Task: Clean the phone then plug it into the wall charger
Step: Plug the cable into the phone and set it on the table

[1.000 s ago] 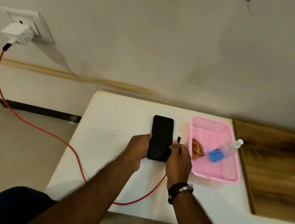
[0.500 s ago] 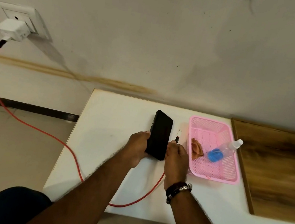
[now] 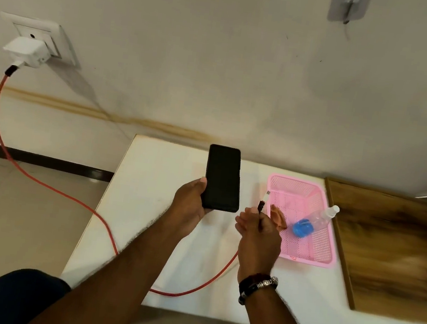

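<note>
A black phone (image 3: 222,177) is held upright above the white table (image 3: 147,193), gripped at its lower end by my left hand (image 3: 189,205). Just to its right, my right hand (image 3: 259,230) pinches the free end of the red charging cable (image 3: 47,182), whose plug tip (image 3: 264,200) points up and stands apart from the phone. The cable runs across the table and floor to a white wall charger (image 3: 27,52) seated in the wall socket (image 3: 37,30) at the left.
A pink basket (image 3: 311,255) sits right of my hands with an orange cloth (image 3: 278,217) and a clear spray bottle (image 3: 316,220) with blue liquid inside. A wooden board (image 3: 397,248) adjoins the table on the right. Tiled floor lies left.
My left hand has lifted the phone off the table and raised it upright. My right hand has drawn the cable end slightly right and up, away from the phone.
</note>
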